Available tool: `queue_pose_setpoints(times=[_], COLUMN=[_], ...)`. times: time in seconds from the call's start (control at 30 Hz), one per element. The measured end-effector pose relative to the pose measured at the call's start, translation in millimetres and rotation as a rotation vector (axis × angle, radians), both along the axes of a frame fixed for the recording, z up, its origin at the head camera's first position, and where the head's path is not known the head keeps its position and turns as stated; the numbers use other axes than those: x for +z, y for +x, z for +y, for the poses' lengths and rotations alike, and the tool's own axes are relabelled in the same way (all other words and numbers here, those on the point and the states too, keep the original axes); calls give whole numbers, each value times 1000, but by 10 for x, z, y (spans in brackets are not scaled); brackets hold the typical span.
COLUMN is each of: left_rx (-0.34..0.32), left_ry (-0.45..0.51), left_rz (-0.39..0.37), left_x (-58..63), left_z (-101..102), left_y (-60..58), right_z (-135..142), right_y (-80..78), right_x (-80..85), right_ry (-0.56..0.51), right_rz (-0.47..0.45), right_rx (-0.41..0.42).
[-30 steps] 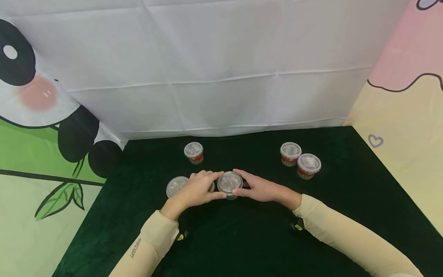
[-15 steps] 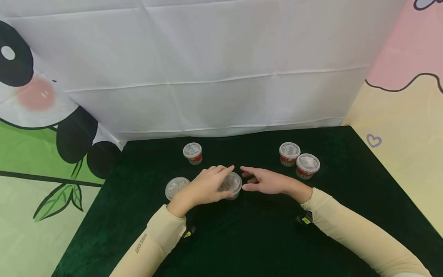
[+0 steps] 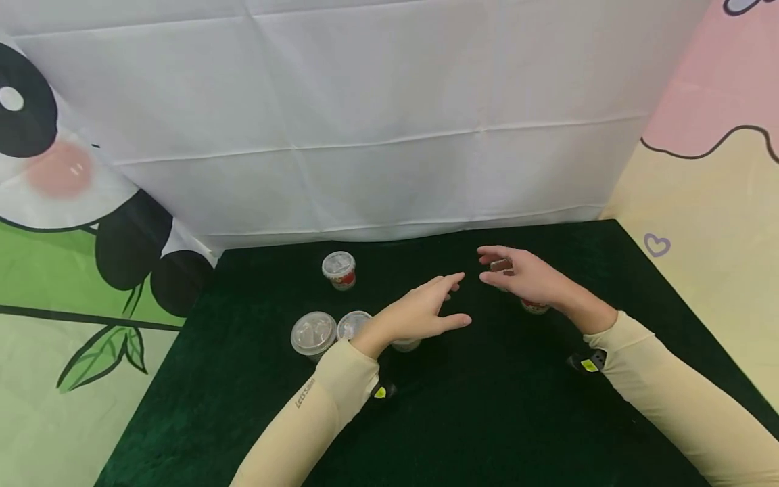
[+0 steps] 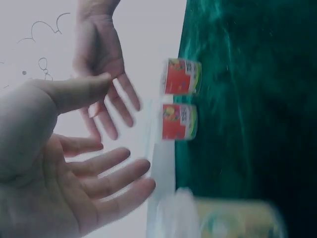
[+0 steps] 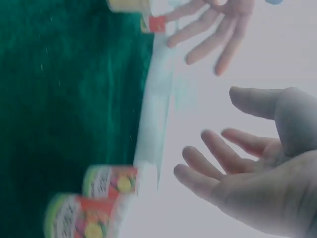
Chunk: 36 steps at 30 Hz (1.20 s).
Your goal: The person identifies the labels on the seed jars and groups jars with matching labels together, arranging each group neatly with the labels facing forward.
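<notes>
The left hand [image 3: 420, 314] is empty with its thumb spread, and the right hand [image 3: 537, 277], also empty with parted fingers, is near two round, red-labelled plastic cups [image 4: 179, 77] toward the far right corner of the green cloth-covered table [image 3: 438, 419]. Those cups stand so near each other that a grasp at one could tip its neighbour. A dip of the left cream sleeve [image 3: 328, 399] could knock the round, clear-lidded plastic cups [image 3: 313, 331] toward the left edge.
</notes>
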<state>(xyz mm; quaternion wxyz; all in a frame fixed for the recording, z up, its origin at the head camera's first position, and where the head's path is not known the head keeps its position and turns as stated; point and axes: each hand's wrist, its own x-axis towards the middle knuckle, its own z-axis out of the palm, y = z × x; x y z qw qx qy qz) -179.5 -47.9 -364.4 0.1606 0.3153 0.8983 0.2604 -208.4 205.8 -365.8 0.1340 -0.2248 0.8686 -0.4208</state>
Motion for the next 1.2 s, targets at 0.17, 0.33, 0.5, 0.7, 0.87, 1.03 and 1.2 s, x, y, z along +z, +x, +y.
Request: queue_pose_setpoints(times=[0.17, 0.33, 0.5, 0.7, 0.87, 1.03, 1.2], left_rx=[69, 141, 206, 272, 322, 320, 321], left_ry=[30, 81, 107, 148, 179, 254, 290], left_rz=[-73, -157, -218, -265, -259, -253, -258], left_x=[-88, -185, -279, -418, -533, -625, -674], left_z=[242, 432, 565, 672, 765, 867, 923], left_y=[-122, -195, -231, -312, -382, -421, -420], right_z=[188, 299, 371, 403, 396, 382, 377], right_y=[-57, -128, -212, -280, -287, -275, -257], right_x=[43, -38, -154, -267, -361, -425, -511], right_ry=[-21, 20, 110, 130, 135, 191, 253], right_rz=[2, 13, 17, -49, -105, -64, 12], right_rx=[-107, -160, -187, -172, -160, -166, -165])
